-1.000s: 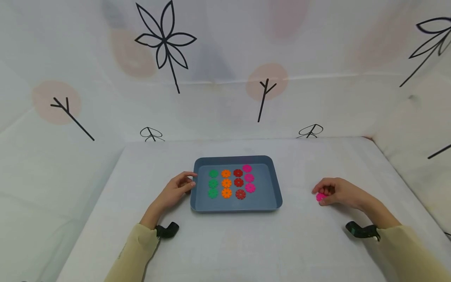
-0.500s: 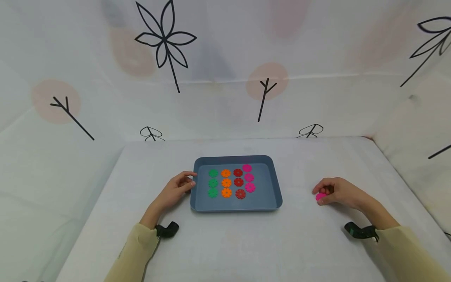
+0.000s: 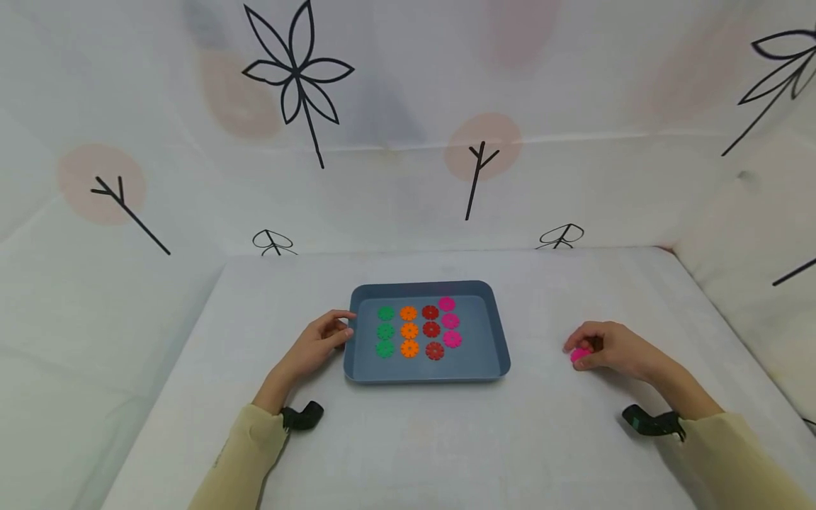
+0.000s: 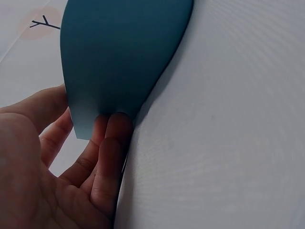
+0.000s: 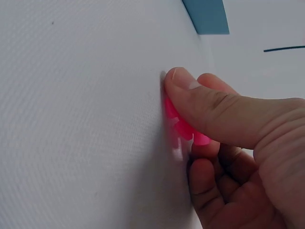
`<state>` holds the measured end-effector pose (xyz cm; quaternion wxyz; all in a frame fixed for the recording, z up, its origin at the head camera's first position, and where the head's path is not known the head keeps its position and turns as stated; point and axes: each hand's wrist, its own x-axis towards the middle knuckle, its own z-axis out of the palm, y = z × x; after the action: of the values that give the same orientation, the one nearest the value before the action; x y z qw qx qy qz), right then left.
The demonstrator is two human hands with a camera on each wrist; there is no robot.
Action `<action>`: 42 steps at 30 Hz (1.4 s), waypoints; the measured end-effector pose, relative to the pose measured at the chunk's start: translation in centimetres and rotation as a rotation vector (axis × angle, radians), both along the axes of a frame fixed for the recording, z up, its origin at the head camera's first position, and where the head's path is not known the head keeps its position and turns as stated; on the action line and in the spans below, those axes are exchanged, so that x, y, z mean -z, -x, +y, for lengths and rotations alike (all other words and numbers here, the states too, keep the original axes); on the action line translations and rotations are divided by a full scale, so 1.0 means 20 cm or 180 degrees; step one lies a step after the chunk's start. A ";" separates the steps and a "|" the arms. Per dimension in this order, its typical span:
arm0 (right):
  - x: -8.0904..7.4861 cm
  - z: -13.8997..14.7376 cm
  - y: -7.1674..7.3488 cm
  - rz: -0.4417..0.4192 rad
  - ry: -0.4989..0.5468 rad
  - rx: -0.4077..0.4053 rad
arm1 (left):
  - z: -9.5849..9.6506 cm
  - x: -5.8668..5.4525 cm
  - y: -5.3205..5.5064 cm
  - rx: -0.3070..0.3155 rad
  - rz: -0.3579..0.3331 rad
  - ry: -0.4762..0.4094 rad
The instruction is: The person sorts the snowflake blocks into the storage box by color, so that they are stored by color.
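Note:
A blue-grey tray [image 3: 484, 368] lies on the white cloth. My left hand [image 3: 315, 342] holds its left rim; the left wrist view shows curled fingertips against the tray's outer wall [image 4: 119, 52]. In the tray lie columns of notched plastic discs: green discs [image 3: 385, 331], orange discs [image 3: 409, 331], red discs [image 3: 431, 329] and pink discs [image 3: 450, 321]. Well to the right of the tray, my right hand [image 3: 615, 349] pinches another pink disc [image 3: 579, 355] between thumb and fingers. Close up, that pink disc [image 5: 181, 126] is at the cloth, partly hidden behind the thumb.
A white cloth [image 3: 446, 446] covers the table. Behind it stands a pale fabric backdrop [image 3: 395, 191] with printed leaves and twigs. Black wrist cameras [image 3: 303, 416] sit on both wrists. In the tray, bare floor shows right of the pink column.
The right hand and its pink disc have barely shifted, with a slight turn of the disc. The left hand, the tray and its discs stay in place.

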<state>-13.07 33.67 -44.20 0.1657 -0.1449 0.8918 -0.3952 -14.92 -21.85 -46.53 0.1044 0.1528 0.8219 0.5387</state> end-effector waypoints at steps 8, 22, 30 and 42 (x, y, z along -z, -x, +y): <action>-0.02 -0.02 -0.01 0.0155 -0.0222 0.0038 | 0.00 0.00 0.00 -0.0022 -0.0012 0.0000; -0.07 -0.01 0.03 -0.0066 -0.0327 0.0055 | 0.00 0.01 0.00 -0.0029 -0.0007 -0.0011; -0.09 -0.05 0.08 0.0067 -0.0317 0.0117 | 0.00 0.00 0.00 -0.0005 -0.0001 -0.0011; -0.16 -0.17 0.16 -0.0059 0.0065 -0.0012 | 0.00 -0.01 -0.01 -0.0028 -0.0002 -0.0010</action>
<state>-16.24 30.25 -41.09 0.1732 -0.1445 0.8859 -0.4053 -14.81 -21.82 -46.42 0.1020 0.1492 0.8217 0.5405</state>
